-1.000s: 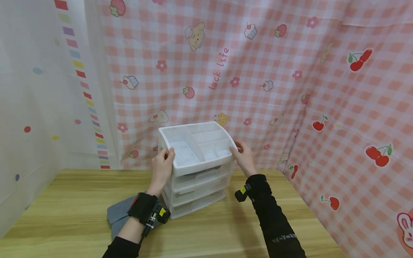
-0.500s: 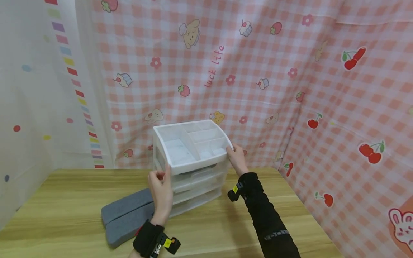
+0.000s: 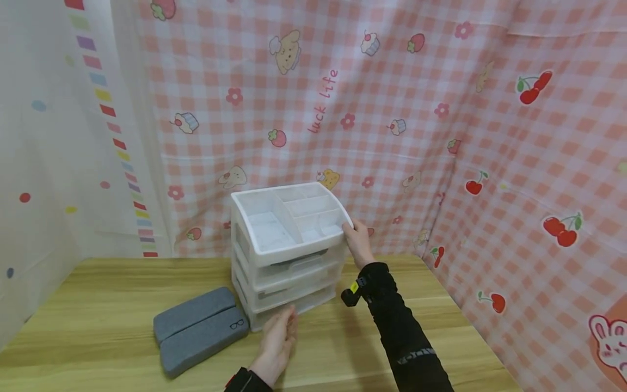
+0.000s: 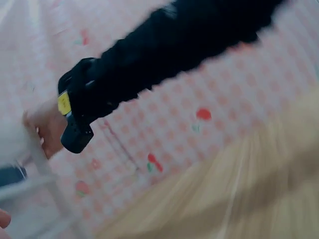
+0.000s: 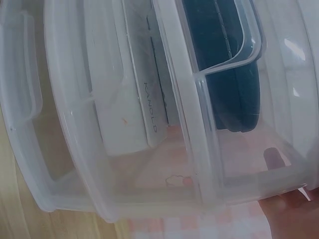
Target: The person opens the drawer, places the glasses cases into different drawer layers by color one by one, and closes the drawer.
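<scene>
A white plastic drawer organizer (image 3: pixel 294 251), its top split into compartments over three translucent drawers, stands on the wooden table. My right hand (image 3: pixel 359 242) grips the right front corner of its top rim; part of that hand (image 5: pixel 291 214) shows at the lower right of the right wrist view. My left hand (image 3: pixel 276 343) is low before the bottom drawer, fingers relaxed and holding nothing, fingertips overlapping the drawer's front in the head view. Through the drawer fronts the right wrist view shows a dark blue case (image 5: pixel 234 97) and a white box (image 5: pixel 122 119) lettered KANOLD.
A grey glasses case (image 3: pixel 201 332) with a small glasses print lies on the wooden table (image 3: pixel 98 305), left of the organizer. Pink checked cloth (image 3: pixel 294 109) hangs behind and to the right; a white cloth (image 3: pixel 44 163) hangs at the left.
My left hand has let go of the organizer's left top edge and moved down and right to before the bottom drawer, uncovering the grey case. My right hand keeps its grip.
</scene>
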The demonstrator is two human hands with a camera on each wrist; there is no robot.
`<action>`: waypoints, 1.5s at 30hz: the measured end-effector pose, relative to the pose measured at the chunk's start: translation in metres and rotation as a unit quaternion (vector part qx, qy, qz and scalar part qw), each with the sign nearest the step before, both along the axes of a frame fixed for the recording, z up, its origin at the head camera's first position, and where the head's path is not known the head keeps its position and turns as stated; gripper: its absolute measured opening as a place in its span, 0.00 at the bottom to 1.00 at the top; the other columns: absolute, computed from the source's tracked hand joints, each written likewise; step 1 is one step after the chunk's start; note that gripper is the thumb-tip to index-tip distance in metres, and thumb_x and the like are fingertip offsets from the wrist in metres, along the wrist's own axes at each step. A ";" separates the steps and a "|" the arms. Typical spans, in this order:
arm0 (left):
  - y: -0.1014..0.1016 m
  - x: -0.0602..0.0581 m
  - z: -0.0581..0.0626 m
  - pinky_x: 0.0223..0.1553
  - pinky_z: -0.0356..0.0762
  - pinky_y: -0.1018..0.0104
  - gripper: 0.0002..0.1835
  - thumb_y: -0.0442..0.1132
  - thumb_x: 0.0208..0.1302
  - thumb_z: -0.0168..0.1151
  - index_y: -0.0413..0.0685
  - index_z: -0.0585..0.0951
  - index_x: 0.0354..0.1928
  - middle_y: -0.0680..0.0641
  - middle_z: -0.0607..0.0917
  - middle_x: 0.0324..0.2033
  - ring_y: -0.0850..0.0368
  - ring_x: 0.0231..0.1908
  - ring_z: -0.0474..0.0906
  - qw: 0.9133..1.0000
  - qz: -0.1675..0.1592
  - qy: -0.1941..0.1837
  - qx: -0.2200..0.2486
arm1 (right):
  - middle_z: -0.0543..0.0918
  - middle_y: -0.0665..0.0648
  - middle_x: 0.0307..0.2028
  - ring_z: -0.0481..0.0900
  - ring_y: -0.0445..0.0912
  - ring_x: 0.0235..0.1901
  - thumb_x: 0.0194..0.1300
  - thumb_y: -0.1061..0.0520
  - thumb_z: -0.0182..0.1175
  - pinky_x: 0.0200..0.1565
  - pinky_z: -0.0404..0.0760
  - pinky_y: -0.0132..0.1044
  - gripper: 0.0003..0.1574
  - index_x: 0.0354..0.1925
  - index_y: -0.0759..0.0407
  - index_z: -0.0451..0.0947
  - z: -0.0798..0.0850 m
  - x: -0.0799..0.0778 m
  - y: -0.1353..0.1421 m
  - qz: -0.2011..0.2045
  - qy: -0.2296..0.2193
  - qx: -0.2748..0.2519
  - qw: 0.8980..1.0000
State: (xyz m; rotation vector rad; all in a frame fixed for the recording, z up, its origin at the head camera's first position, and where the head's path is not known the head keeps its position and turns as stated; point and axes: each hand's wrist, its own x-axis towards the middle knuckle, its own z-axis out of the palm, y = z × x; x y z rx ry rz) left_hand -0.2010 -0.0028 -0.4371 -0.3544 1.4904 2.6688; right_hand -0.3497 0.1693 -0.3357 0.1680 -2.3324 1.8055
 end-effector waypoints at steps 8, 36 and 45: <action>0.006 -0.022 -0.015 0.74 0.39 0.53 0.45 0.46 0.74 0.46 0.32 0.27 0.70 0.30 0.31 0.72 0.38 0.74 0.32 0.976 -0.059 -0.047 0.205 | 0.74 0.64 0.60 0.72 0.51 0.49 0.71 0.56 0.44 0.53 0.68 0.42 0.25 0.63 0.60 0.69 0.000 -0.002 -0.005 -0.009 -0.014 -0.016 1.000; 0.038 0.005 -0.028 0.71 0.48 0.55 0.47 0.62 0.72 0.34 0.38 0.25 0.71 0.35 0.39 0.74 0.41 0.74 0.37 0.975 -0.094 -0.062 0.190 | 0.76 0.65 0.57 0.73 0.52 0.48 0.69 0.58 0.44 0.54 0.68 0.42 0.24 0.60 0.62 0.72 -0.004 -0.003 -0.009 -0.035 0.002 -0.020 0.999; 0.051 0.024 -0.028 0.67 0.56 0.54 0.42 0.60 0.74 0.31 0.39 0.29 0.72 0.32 0.47 0.72 0.40 0.72 0.44 0.976 -0.113 -0.082 0.165 | 0.78 0.65 0.54 0.72 0.50 0.44 0.69 0.57 0.43 0.50 0.68 0.40 0.23 0.57 0.64 0.73 -0.004 -0.004 -0.007 -0.045 0.003 -0.013 0.999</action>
